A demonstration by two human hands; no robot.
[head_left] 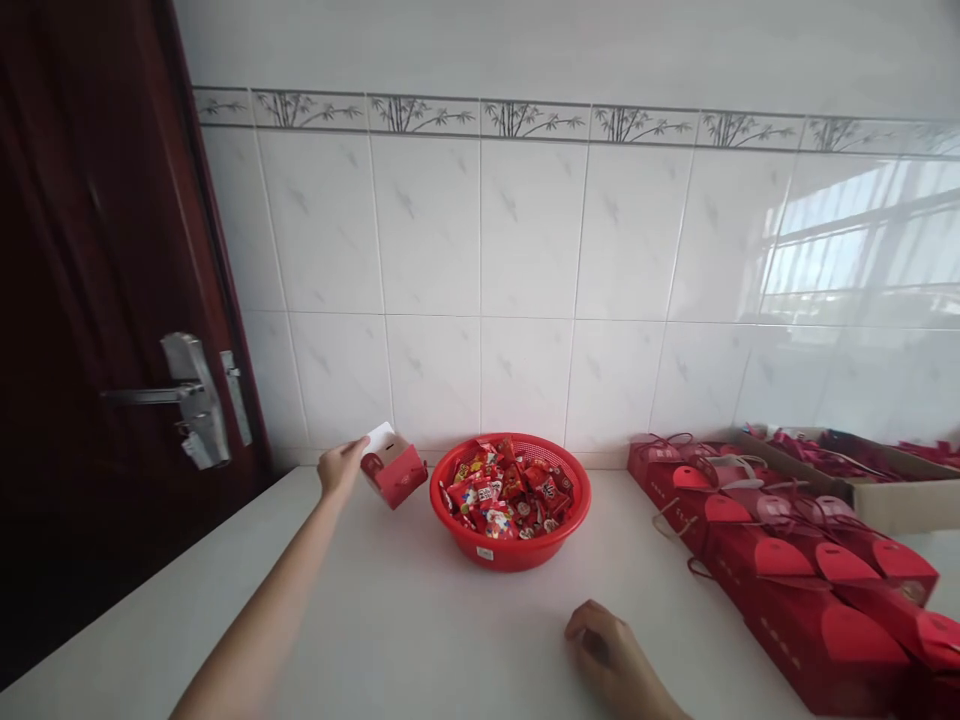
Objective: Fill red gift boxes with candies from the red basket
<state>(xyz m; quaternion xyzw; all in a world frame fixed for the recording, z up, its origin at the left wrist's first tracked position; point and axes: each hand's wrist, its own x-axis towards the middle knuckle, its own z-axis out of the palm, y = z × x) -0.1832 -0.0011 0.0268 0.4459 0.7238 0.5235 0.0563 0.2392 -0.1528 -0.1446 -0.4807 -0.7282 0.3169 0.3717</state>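
My left hand pinches a small red candy box by its white-lined flap. The box tilts beside the wall, its top unfolded and its pale inside showing. Just right of it stands a round red plastic basket, heaped with red-wrapped candies, some with printed cartoon pictures. Nearer to me, in front of the basket and to its right, my right hand is loosely curled over the white table with nothing visible in it. It touches neither the basket nor a box.
Rows of closed red gift boxes with ribbons line the right side of the white table. Behind them sits an open carton holding dark red ribbons or packs. A tiled wall rises at the back. At left is a dark door with a metal handle.
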